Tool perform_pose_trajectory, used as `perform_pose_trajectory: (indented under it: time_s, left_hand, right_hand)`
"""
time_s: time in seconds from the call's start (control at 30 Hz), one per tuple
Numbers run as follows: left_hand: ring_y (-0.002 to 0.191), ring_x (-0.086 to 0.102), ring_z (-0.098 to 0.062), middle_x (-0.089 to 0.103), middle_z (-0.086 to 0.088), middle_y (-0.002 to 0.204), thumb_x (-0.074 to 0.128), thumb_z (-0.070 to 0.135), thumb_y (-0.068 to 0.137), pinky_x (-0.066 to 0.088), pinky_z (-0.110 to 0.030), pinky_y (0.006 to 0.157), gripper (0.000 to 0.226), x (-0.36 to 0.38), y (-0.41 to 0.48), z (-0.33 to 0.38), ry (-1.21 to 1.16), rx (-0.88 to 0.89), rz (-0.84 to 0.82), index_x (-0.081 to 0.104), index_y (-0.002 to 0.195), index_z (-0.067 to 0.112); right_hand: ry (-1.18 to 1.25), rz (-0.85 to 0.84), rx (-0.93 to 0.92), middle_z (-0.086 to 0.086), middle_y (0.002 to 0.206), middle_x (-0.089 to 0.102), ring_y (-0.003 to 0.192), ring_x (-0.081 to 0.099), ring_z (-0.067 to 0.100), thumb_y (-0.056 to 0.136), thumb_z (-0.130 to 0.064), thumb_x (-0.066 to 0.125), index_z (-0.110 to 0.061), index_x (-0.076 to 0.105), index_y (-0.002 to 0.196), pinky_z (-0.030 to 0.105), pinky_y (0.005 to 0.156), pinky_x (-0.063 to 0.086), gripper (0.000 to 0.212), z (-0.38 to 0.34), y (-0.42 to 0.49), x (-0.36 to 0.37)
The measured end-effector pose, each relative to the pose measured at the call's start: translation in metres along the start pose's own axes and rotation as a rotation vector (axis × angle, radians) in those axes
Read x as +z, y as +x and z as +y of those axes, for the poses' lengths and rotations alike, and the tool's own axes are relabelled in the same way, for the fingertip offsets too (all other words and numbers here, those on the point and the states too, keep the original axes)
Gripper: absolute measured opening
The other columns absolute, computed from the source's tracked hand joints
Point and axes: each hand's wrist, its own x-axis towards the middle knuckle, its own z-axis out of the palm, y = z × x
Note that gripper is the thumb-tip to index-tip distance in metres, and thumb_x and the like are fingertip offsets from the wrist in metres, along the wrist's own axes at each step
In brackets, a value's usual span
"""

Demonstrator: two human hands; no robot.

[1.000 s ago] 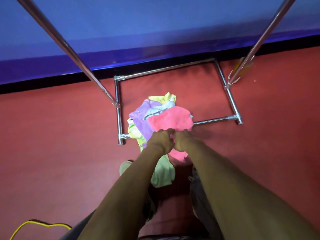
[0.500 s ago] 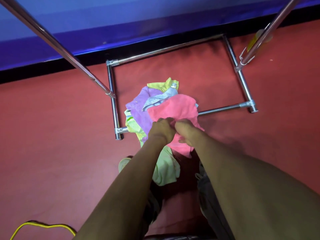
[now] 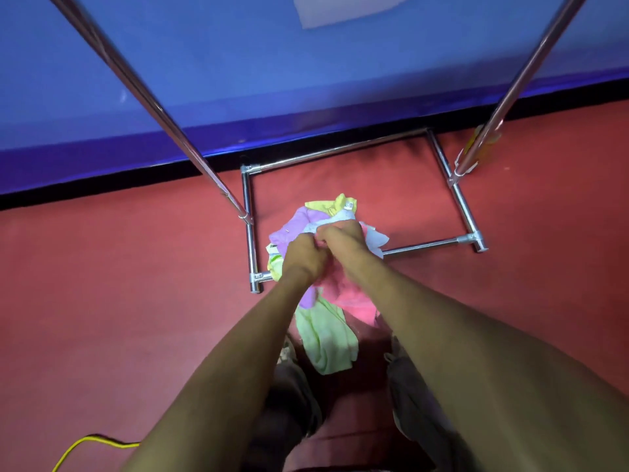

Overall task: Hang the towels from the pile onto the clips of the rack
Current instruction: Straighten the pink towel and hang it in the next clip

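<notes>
Pickup step: pink towel (image 3: 343, 294) is gripped by L hand (image 3: 303, 255) & R hand (image 3: 343, 240) over pile (image 3: 296, 223); next, lift to clips (unseen) of rack (image 3: 343, 153) is needed.

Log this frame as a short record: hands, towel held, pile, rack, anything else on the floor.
left hand: grips the pink towel
right hand: grips the same towel, close beside the left
pile: purple, yellow-green and pale towels, lying over the rack's front bar
rack: metal base frame on the floor, two uprights rising
hung towels: none in view
cable: yellow, lower left
</notes>
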Motion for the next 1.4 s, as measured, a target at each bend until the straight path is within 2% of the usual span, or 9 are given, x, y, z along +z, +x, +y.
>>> perform_pose_trajectory:
  time_s: [0.2,0.4,0.57,0.7,0.87,0.97,1.07,1.2,1.4]
  left_hand:
    - [0.068,0.044,-0.031,0.055,-0.017,0.075,0.064,0.036,0.094,0.032,-0.031,0.063,0.043,-0.085,-0.068,0.053,0.094,0.179,0.030,0.047,0.061,0.017]
    - [0.074,0.056,-0.019,0.069,-0.017,0.080,0.067,0.039,0.093,0.045,-0.031,0.067,0.035,-0.155,-0.162,0.108,-0.125,0.330,0.066,0.065,0.068,0.013]
    - [0.071,0.059,-0.011,0.071,-0.004,0.082,0.072,0.028,0.090,0.056,-0.033,0.073,0.024,-0.207,-0.235,0.147,-0.114,0.505,-0.044,0.076,0.093,0.005]
    - [0.069,0.048,-0.010,0.058,0.001,0.075,0.076,0.021,0.083,0.043,-0.025,0.064,0.015,-0.237,-0.283,0.164,0.075,0.654,0.017,0.072,0.085,0.007]
    - [0.077,0.058,-0.015,0.064,0.003,0.088,0.083,0.026,0.078,0.043,-0.028,0.072,0.030,-0.284,-0.335,0.173,0.376,0.683,0.125,0.063,0.099,0.019]
    - [0.088,0.066,-0.029,0.069,-0.008,0.088,0.074,0.031,0.080,0.045,-0.030,0.070,0.025,-0.306,-0.357,0.177,0.508,0.639,0.311,0.070,0.096,0.012]
    - [0.095,0.068,-0.034,0.072,-0.010,0.100,0.049,0.061,0.074,0.054,-0.038,0.074,0.055,-0.314,-0.380,0.186,0.183,0.492,0.404,0.069,0.102,0.018]
    - [0.120,0.057,-0.048,0.056,-0.025,0.137,0.026,0.101,0.066,0.049,-0.063,0.092,0.119,-0.301,-0.401,0.192,-0.439,0.124,-0.189,0.047,0.141,0.012]
    - [0.103,0.072,-0.025,0.075,-0.009,0.118,0.054,0.076,0.086,0.060,-0.041,0.084,0.073,-0.270,-0.401,0.193,-0.720,0.241,-0.354,0.065,0.132,0.020]
  right_hand:
    - [0.208,-0.009,-0.180,0.007,0.084,0.068,0.079,0.066,0.020,0.077,0.009,0.063,-0.011,0.065,0.103,0.037,0.083,0.058,0.033,-0.057,-0.090,-0.028]
    - [-0.051,-0.160,-0.374,0.001,0.083,0.066,0.064,0.058,0.003,0.082,0.018,0.056,-0.014,0.066,0.111,0.008,0.049,0.043,0.044,-0.115,-0.196,-0.084]
    - [-0.373,-0.256,-0.522,0.005,0.100,0.073,0.086,0.064,0.015,0.072,0.006,0.071,-0.021,0.068,0.113,0.035,0.080,0.055,0.049,-0.150,-0.270,-0.109]
    - [-0.655,-0.014,-0.649,0.010,0.095,0.068,0.091,0.063,0.022,0.091,-0.015,0.061,-0.020,0.070,0.095,0.033,0.070,0.042,0.011,-0.182,-0.321,-0.115]
    - [-0.862,0.136,-0.742,0.017,0.110,0.071,0.105,0.066,0.037,0.067,-0.060,0.060,-0.016,0.072,0.108,0.036,0.076,0.051,0.061,-0.216,-0.376,-0.120]
    - [-0.751,0.276,-0.766,0.018,0.101,0.072,0.099,0.067,0.038,0.067,-0.048,0.057,-0.010,0.073,0.097,0.029,0.069,0.042,0.050,-0.239,-0.406,-0.124]
    - [-0.548,0.279,-0.753,0.021,0.107,0.071,0.106,0.065,0.038,0.077,-0.042,0.054,-0.007,0.073,0.104,0.031,0.073,0.043,0.049,-0.258,-0.437,-0.124]
    - [-0.341,0.129,-0.631,0.022,0.140,0.057,0.127,0.056,0.036,0.101,-0.056,0.039,-0.004,0.055,0.140,0.038,0.104,0.047,0.067,-0.266,-0.458,-0.117]
    - [0.131,-0.195,-0.459,0.019,0.116,0.068,0.101,0.069,0.030,0.096,-0.072,0.029,-0.002,0.060,0.115,0.046,0.099,0.055,0.080,-0.261,-0.463,-0.111]
